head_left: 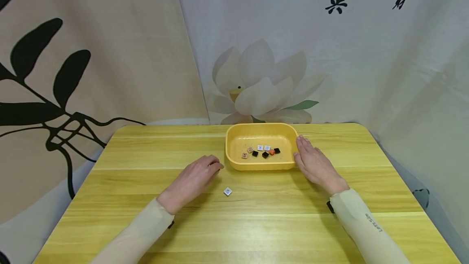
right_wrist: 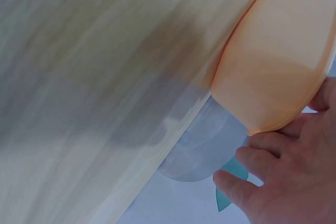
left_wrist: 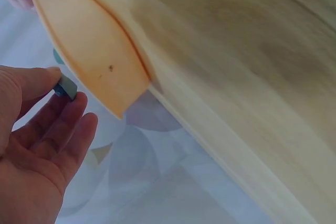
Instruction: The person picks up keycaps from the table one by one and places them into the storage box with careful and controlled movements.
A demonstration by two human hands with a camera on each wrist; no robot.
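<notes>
In the left wrist view, my left hand (left_wrist: 44, 124) pinches a small dark cube (left_wrist: 66, 86) with a paler greenish face between thumb and fingertips. From the head view, that hand (head_left: 194, 178) hovers just left of the yellow tray (head_left: 261, 166), its cube hardly visible. My right hand (head_left: 316, 164) lies against the tray's right end, fingers fairly straight. In the right wrist view its fingertips (right_wrist: 257, 142) touch the rim. Several small white, black, wood-coloured and orange-red cubes (head_left: 265, 155) sit inside the tray. One white cube (head_left: 228, 191) with a mark lies on the table by my left hand.
The tray stands near the far edge of the wooden table (head_left: 256, 231). Behind it hangs a pale curtain (head_left: 146, 44) printed with a lotus, dark leaves and black characters.
</notes>
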